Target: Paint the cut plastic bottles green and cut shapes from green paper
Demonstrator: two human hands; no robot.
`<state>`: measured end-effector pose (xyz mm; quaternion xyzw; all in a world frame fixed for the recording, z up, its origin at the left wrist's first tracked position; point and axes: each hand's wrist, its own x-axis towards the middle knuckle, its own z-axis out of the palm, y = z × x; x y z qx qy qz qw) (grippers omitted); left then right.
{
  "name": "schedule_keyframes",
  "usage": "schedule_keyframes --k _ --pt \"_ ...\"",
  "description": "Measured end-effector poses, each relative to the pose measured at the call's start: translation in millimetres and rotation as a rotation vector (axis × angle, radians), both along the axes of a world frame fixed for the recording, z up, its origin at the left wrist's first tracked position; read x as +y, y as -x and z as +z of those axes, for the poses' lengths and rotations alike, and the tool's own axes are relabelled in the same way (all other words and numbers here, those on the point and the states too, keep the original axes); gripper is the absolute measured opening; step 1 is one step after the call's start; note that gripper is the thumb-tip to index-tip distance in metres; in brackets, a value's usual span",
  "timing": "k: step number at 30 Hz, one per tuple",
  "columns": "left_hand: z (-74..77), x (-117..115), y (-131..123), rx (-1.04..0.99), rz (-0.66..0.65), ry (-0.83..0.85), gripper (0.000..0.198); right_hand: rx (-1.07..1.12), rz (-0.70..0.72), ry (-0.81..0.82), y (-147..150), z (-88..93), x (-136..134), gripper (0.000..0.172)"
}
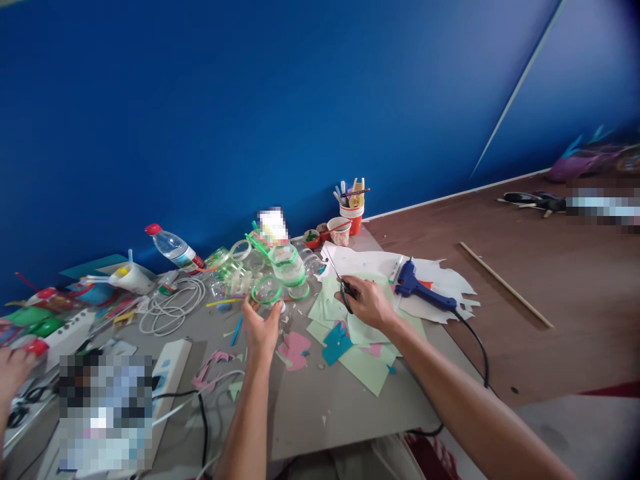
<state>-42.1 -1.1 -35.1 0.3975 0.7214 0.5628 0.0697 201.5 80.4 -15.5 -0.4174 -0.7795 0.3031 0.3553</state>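
Observation:
My left hand (pixel 261 325) is closed on a cut clear plastic bottle piece with a green rim (pixel 267 290), held just above the grey table (pixel 320 407). My right hand (pixel 367 302) grips a pair of scissors (pixel 339 279) with black handles, blades pointing up and left, over pale green paper sheets (pixel 350 320). More cut clear and green bottle pieces (pixel 280 263) lie just behind my left hand. A blue glue gun (pixel 420 287) rests on white paper (pixel 440 287) right of my right hand.
A water bottle with a red cap (pixel 173 248), coiled white cable (pixel 173 303), a power strip (pixel 170 370) and paper cups with tools (pixel 353 210) crowd the table. Pink and blue paper scraps (pixel 313 347) lie near me. Another person's hand (pixel 15 373) is at far left. A wooden stick (pixel 505 285) lies on the floor.

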Motion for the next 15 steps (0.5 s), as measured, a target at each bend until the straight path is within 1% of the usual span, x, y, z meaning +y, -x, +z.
schedule_keyframes --k 5,8,12,15 --pt "0.3 -5.4 -0.3 -0.027 -0.023 0.051 0.065 -0.003 0.004 -0.002 0.3 -1.2 -0.4 0.016" --pt "4.4 -7.6 -1.1 -0.024 -0.045 0.074 0.062 -0.010 0.003 0.000 0.5 -3.4 -0.2 0.016" --pt "10.0 -9.4 -0.9 -0.039 -0.063 0.070 0.063 -0.020 0.010 -0.008 0.7 -5.7 0.8 0.016" --pt "18.2 -16.8 0.5 -0.042 -0.067 0.066 0.063 -0.026 0.001 -0.013 1.0 -5.9 1.5 0.017"
